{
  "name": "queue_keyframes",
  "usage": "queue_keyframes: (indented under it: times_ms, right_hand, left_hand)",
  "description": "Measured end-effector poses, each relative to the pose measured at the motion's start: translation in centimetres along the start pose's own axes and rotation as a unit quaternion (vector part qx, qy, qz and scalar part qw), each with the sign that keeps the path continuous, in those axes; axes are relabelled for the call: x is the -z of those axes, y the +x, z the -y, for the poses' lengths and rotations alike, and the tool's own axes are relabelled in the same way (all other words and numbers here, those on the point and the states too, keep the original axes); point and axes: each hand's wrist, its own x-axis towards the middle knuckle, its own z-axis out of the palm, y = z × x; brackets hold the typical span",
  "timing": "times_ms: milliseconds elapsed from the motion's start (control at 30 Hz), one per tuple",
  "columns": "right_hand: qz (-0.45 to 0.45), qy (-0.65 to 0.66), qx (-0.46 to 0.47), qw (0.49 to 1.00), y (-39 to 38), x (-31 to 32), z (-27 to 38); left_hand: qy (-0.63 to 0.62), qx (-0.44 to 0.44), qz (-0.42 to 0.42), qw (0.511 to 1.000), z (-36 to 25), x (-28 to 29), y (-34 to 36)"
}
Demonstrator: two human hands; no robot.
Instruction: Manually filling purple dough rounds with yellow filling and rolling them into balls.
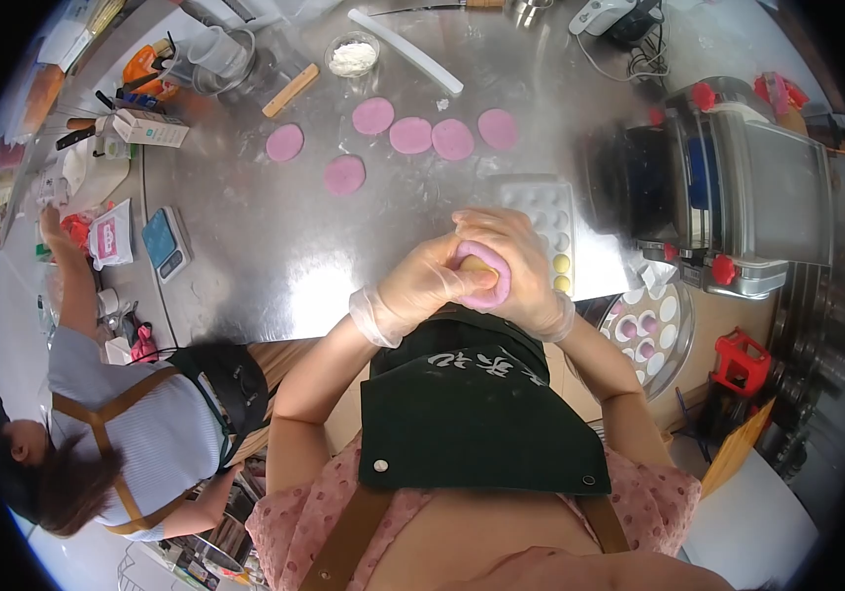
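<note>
My left hand [405,288] and my right hand [531,280], both in clear plastic gloves, hold a pink dough disc [503,286] together above the table's near edge. A yellow filling ball [479,266] sits in the middle of the dough, which curves up around it. My left thumb presses on the filling, and the right fingers wrap round the dough's outside. Beside my right hand lies a white tray with round hollows [531,187], with yellow balls [561,264] in a few of them. Several flat pink dough discs [344,174] lie on the metal table further off.
A bowl of white powder [353,57], a white rolling pin [407,53] and a wooden-handled scraper [291,91] lie at the back. A scale [164,244] stands left, near a co-worker [146,424]. On the right are a machine [718,187] and a round tray [686,345] with paper rounds.
</note>
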Motion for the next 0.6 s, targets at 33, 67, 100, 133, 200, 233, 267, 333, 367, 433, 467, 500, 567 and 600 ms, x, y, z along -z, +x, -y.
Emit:
queue_keyframes:
  times_ms: [33,67,100,133,200,233,267,333,367,433,467,500,567,600]
  right_hand:
    - [-0.021,0.001,-0.004,1.000,0.0,-0.1,0.1]
    - [-0.021,0.000,-0.004,1.000,0.1,0.2,0.1]
    - [-0.005,0.010,0.002,1.000,0.5,0.7,0.4]
    - [0.011,0.019,0.008,1.000,0.8,1.1,0.6]
    - [0.052,0.005,-0.008,0.999,1.2,1.6,0.8]
    - [0.094,-0.009,-0.023,0.995,1.2,1.7,0.8]
    - [0.094,-0.009,-0.023,0.995,1.1,1.6,0.8]
    - [0.037,-0.020,-0.012,0.999,0.8,1.0,0.7]
    - [0.036,-0.020,-0.011,0.999,0.8,0.8,0.8]
    - [-0.008,-0.022,-0.031,0.999,0.6,0.2,1.1]
    - [-0.008,-0.021,-0.031,0.999,0.5,-0.1,1.2]
    - [-0.024,-0.020,-0.035,0.999,0.4,-0.4,1.2]
    - [-0.040,-0.020,-0.040,0.998,0.2,-0.6,1.1]
    - [-0.060,-0.027,-0.017,0.998,0.4,-0.6,0.8]
  left_hand:
    - [0.036,-0.005,0.005,0.999,-0.2,-0.1,0.0]
    - [0.072,-0.011,0.010,0.997,-0.3,-0.2,0.0]
    - [0.072,-0.010,0.009,0.997,-0.3,0.1,-0.1]
    - [0.066,-0.002,0.035,0.997,-0.3,0.5,-0.2]
    - [0.058,0.006,0.060,0.996,-0.5,0.7,-0.1]
    - [0.074,0.026,0.062,0.995,-0.8,0.5,0.0]
    - [0.091,0.045,0.063,0.993,-1.0,0.3,0.0]
    - [0.091,0.009,0.064,0.994,-0.9,0.0,0.5]
    - [0.092,-0.027,0.064,0.993,-0.8,-0.1,0.6]
    - [0.097,-0.016,0.065,0.993,-0.7,0.2,0.6]
    - [0.103,-0.004,0.067,0.992,-0.8,0.4,0.6]
    - [0.103,-0.003,0.067,0.992,-0.9,0.5,0.6]
    - [0.099,0.015,0.064,0.993,-1.1,0.6,0.5]
    - [0.100,0.015,0.064,0.993,-1.1,0.3,0.6]
